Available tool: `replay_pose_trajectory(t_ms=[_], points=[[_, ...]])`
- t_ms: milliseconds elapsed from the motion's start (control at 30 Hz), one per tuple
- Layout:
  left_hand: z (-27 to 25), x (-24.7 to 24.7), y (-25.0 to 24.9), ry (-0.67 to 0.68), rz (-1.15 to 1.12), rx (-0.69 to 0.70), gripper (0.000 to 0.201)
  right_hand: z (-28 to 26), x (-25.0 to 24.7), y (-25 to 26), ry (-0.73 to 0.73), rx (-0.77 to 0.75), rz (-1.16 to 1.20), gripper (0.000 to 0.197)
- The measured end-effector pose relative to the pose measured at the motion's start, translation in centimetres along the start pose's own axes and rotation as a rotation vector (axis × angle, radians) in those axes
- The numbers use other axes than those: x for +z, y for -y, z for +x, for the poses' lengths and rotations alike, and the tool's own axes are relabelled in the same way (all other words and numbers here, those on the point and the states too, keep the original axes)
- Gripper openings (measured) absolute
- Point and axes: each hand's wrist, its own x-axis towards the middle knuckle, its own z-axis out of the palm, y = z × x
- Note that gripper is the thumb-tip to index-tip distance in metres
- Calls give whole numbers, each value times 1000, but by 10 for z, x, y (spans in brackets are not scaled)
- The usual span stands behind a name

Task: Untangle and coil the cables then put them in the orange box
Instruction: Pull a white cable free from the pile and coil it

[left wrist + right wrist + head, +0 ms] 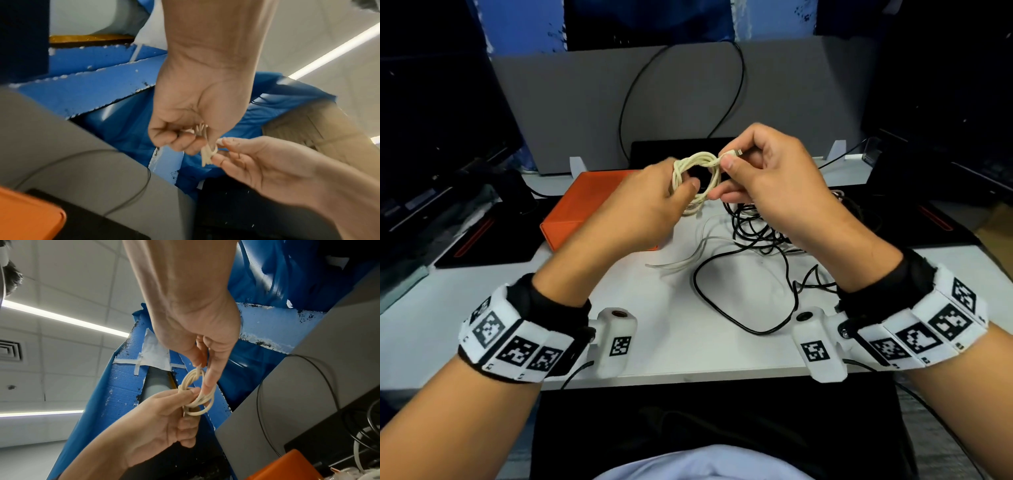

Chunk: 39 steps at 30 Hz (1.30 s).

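Observation:
A cream cable coil (697, 171) is held up above the desk between both hands. My left hand (683, 186) grips the coil's left side, thumb through the loop. My right hand (727, 162) pinches the cable's plug end at the top right of the coil. In the right wrist view the coil (197, 394) hangs between the right hand (202, 369) and the left hand (189, 402). The left wrist view shows the cable (207, 154) bunched between the left hand (185, 139) and the right hand (222, 149). The orange box (582, 209) lies on the desk under my left hand.
A tangle of black cables (760, 233) lies on the white desk (671, 342) under my right hand, with a loose white cable (688, 260) beside it. A grey panel (585, 102) stands behind, and a black cable hangs over it. Dark monitors flank the desk.

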Motion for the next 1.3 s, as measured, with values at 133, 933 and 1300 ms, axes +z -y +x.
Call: replay_pose_trajectory(t_ms=[133, 933, 1300], points=[[1, -4, 4, 112, -397, -133, 16, 2, 4, -3, -12, -28, -70, 9], [-1, -7, 5, 232, -698, -177, 20, -3, 10, -2, -31, -67, -112, 12], [0, -8, 3, 25, -628, 8, 31, 2, -4, 5, -44, -62, 12, 8]])
